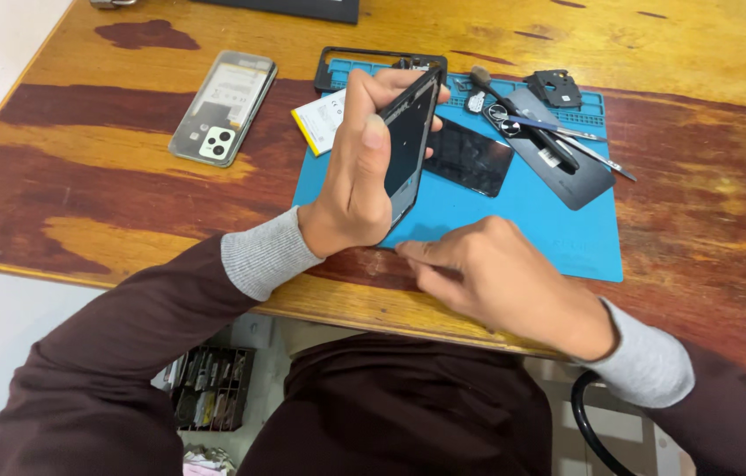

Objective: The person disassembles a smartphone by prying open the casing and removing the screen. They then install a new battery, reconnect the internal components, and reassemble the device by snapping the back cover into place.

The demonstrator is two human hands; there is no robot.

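Note:
My left hand grips a black phone body, held on its edge and tilted above the blue work mat. My right hand rests at the mat's near edge, fingers pinched together just below the phone's lower corner; whether it holds anything small I cannot tell. A dark glass panel lies flat on the mat behind the phone. A flat battery lies at the mat's left edge.
A clear phone back cover lies on the wooden table to the left. A black phone frame, a brush, tweezers, a small black part and a dark panel lie at the mat's far side.

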